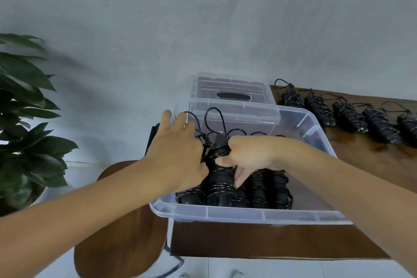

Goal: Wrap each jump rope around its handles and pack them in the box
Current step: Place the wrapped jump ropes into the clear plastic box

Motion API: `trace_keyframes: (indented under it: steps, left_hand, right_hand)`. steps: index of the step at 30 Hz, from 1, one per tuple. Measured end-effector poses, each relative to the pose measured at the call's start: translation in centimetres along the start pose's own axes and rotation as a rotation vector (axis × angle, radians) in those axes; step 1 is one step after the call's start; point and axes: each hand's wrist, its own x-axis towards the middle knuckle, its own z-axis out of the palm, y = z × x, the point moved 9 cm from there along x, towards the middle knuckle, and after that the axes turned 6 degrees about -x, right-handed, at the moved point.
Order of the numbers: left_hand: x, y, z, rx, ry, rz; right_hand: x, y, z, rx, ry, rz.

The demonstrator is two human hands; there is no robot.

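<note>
Both hands work inside the clear rectangular plastic box (pixel 248 213), which sits at the near edge of the dark brown wooden counter (pixel 372 165). The right hand (pixel 252 153) curls its fingers (pixel 234 142) and thumb around the upper part of a black wrapped jump rope bundle (pixel 220 178), pinching it just above the rope coils. The left hand (pixel 180 153) rests against the bundle's left side with its fingers (pixel 178 119) spread and relaxed over the box's far-left rim. The bundle lies beside other packed black rope bundles (pixel 268 187) in the box's left half. Five more wrapped black rope bundles (pixel 347 115) wait in a row on the counter, right of the clear plastic box lid (pixel 232 90).

The bundle looks light, with stiff handles at its core; the thin cord seems springy and slick, likely to loosen. Gripping across the coils at mid-handle should keep the wrap tight.
</note>
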Motion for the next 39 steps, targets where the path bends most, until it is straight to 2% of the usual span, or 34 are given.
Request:
trace_keyframes:
  steps: [6, 11, 13, 19, 21, 24, 27, 30, 34, 39]
  left_hand:
    - [0.4, -0.4, 0.5, -0.012, 0.019, -0.026]
    - [0.5, -0.3, 1.3, 0.067, -0.074, -0.086]
    - [0.6, -0.3, 1.5, 0.093, -0.088, -0.092]
    - [0.5, -0.4, 0.7, 0.013, 0.024, -0.090]
    - [0.2, -0.4, -0.2, -0.092, 0.136, -0.067]
    - [0.0, -0.2, -1.4, -0.255, 0.284, 0.018]
    - [0.1, -0.1, -1.5, -0.388, 0.306, 0.070]
    - [0.1, -0.5, -1.9, -0.526, 0.364, 0.104]
    - [0.1, -0.8, -2.3, -0.706, 0.404, 0.100]
    - [0.2, -0.7, -2.5, -0.737, 0.416, 0.089]
  right_hand:
    - [1.1, -2.1, -0.2, -0.332, 0.184, 0.008]
    - [2.3, -2.2, 1.3, -0.294, 0.078, 0.099]
    - [2.6, -2.2, 1.3, -0.308, 0.093, 0.109]
    - [3.2, -2.1, 1.1, -0.359, 0.194, 0.099]
    - [2.7, -1.4, 0.9, -0.285, 0.250, 0.097]
    - [1.2, 0.1, 0.3, -0.023, 0.355, 0.044]
    - [0.4, 1.1, 0.5, 0.114, 0.415, 0.020]
    - [0.9, 1.6, 0.8, 0.244, 0.389, 0.023]
    - [1.5, 2.3, 0.7, 0.237, 0.383, 0.056]
    - [1.9, 2.2, 1.4, 0.359, 0.334, 0.051]
